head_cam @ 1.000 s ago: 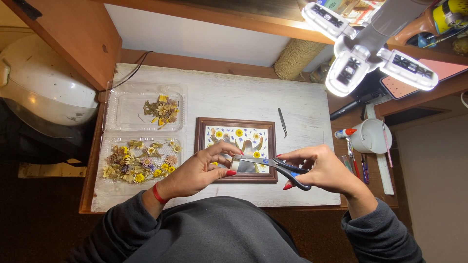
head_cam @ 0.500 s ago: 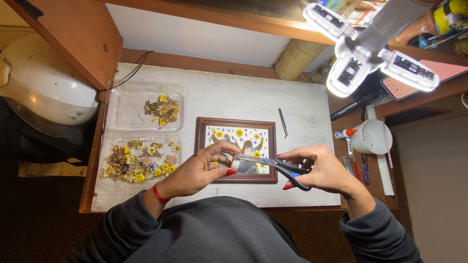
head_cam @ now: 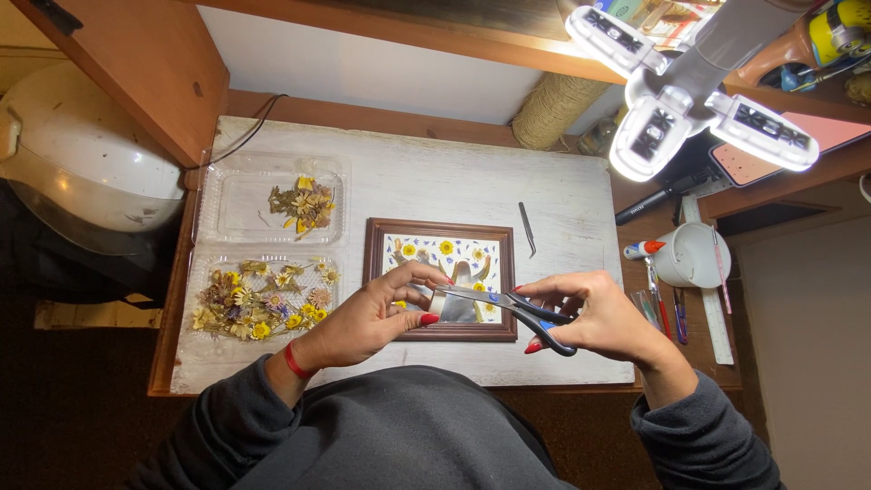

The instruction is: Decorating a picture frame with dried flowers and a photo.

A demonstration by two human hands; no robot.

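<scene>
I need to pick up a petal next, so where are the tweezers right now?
In the head view the tweezers lie on the white table, just right of the wooden picture frame's top corner, beyond the right hand.

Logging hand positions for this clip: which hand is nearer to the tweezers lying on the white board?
Right. The right hand, holding the scissors, sits just below and right of the tweezers. The left hand is farther away, down to their left, over the picture frame.

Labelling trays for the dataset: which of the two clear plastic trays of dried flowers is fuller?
The near tray, by the left hand: dried flowers spread across most of it. The far tray holds only one small cluster at its middle.
</scene>
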